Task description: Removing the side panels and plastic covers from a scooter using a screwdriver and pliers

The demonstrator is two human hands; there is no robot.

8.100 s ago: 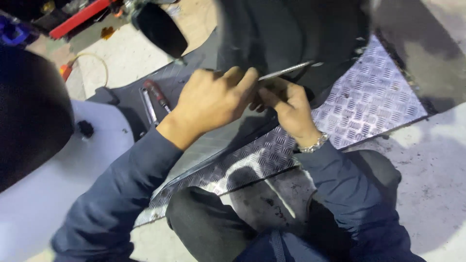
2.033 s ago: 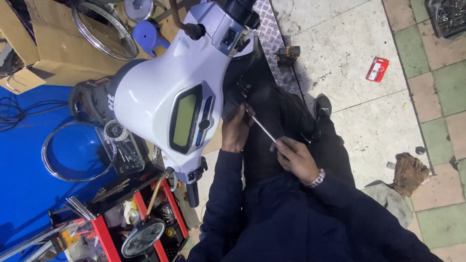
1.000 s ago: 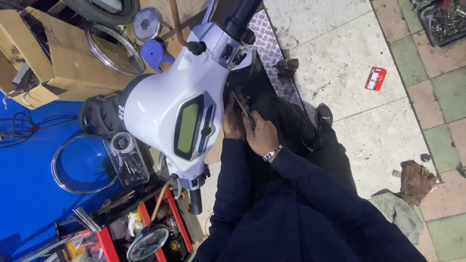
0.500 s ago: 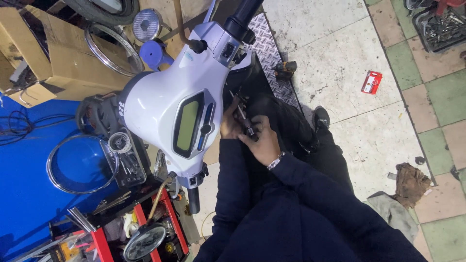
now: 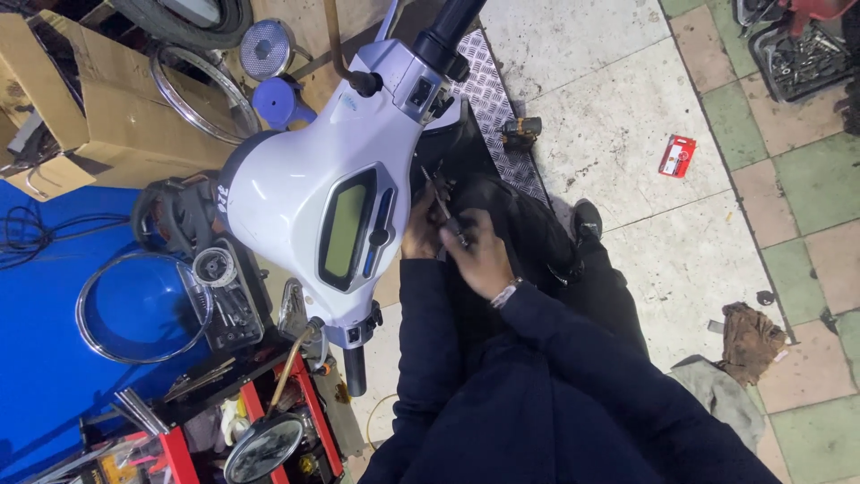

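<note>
White scooter handlebar cover [image 5: 296, 193] crowds left hand [image 5: 419, 235]; right hand [image 5: 482, 260] fingers clamp a screwdriver [image 5: 441, 202].

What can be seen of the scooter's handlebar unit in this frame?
The handlebar unit is a glossy white plastic housing with a long greenish display set in a dark bezel. Black grips stick out at both ends, with dark switch blocks beside them. It lies diagonally across the view, above a red tool cart. The left hand and right hand work close behind it with a thin tool; whether they touch it is unclear.

A repair workshop: scooter [image 5: 331, 215], red tool cart [image 5: 242, 421], loose wheel rims [image 5: 193, 85].
</note>
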